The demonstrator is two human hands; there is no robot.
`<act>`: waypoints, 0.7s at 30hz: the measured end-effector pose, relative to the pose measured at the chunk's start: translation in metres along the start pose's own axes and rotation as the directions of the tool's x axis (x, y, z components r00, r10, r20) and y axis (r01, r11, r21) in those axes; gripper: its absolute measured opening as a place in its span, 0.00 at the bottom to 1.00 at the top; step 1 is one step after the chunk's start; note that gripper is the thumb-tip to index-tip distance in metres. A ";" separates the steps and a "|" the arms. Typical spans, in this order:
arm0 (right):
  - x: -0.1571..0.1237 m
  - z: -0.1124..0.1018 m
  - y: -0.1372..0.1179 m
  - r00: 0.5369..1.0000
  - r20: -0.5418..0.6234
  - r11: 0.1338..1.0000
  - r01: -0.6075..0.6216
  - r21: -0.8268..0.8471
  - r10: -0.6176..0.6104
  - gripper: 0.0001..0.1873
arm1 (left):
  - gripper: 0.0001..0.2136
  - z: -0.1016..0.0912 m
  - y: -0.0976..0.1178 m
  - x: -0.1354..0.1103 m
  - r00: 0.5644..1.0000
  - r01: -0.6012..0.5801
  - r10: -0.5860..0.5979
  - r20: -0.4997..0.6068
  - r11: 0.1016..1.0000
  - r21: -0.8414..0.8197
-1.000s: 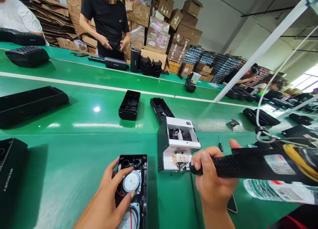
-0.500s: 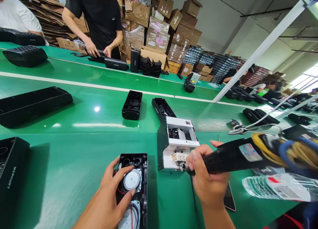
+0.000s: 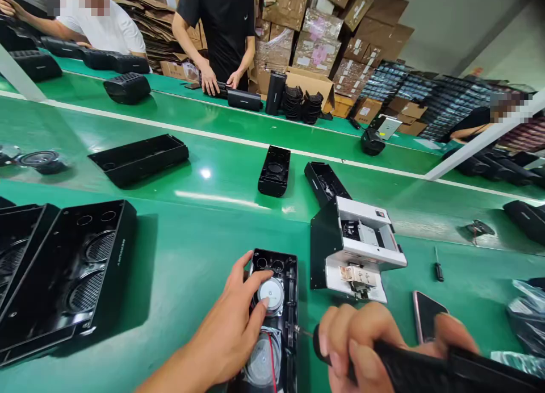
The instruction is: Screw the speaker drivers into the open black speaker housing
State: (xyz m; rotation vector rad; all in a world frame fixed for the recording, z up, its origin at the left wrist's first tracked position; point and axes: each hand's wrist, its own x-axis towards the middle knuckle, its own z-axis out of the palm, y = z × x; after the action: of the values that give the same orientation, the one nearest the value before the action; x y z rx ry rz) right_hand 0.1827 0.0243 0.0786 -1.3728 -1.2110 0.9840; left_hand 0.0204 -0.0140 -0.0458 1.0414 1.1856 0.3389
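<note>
An open black speaker housing (image 3: 279,268) lies on the green bench in front of me, with a round silver speaker driver (image 3: 271,293) set in it and red wires below. My left hand (image 3: 232,330) rests on the housing's left side, fingers curled on the driver's edge. My right hand (image 3: 370,339) is wrapped round a black electric screwdriver (image 3: 409,367). Its thin bit (image 3: 300,330) touches the housing's right rim.
A white and black screw feeder box (image 3: 357,248) stands just behind the housing. A phone (image 3: 426,313) and a small screwdriver (image 3: 438,268) lie to the right. Large black housings (image 3: 63,274) sit at left, more (image 3: 275,171) on the conveyor. Two people work across the far bench.
My right hand has drawn the electric screwdriver back from the feeder box and down to the housing's right rim. My head has turned left; the left hand stays on the driver.
</note>
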 end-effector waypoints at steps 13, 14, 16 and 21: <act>-0.010 0.006 0.033 0.996 -0.048 0.996 -0.076 -0.045 0.074 0.33 | 0.22 0.003 0.002 -0.002 0.999 -0.034 0.034 -0.016 0.999 -0.010; -0.009 0.008 0.033 0.995 -0.054 0.995 -0.084 -0.050 0.081 0.32 | 0.23 0.002 0.003 -0.002 0.999 -0.035 0.035 -0.015 0.999 -0.010; -0.008 0.013 0.034 0.994 -0.066 0.994 -0.093 -0.055 0.089 0.30 | 0.23 0.003 0.003 -0.002 0.999 -0.034 0.034 -0.012 0.999 -0.012; -0.008 0.016 0.039 0.996 -0.042 0.996 -0.080 -0.037 0.079 0.26 | 0.22 0.004 0.005 -0.001 0.999 -0.032 0.032 0.009 0.999 -0.024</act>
State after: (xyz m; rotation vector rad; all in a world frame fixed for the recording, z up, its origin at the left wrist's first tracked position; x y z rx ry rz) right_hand 0.1720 0.0194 0.0376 -1.4739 -1.1582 0.9881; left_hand 0.0247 -0.0141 -0.0414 1.0414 1.1550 0.3717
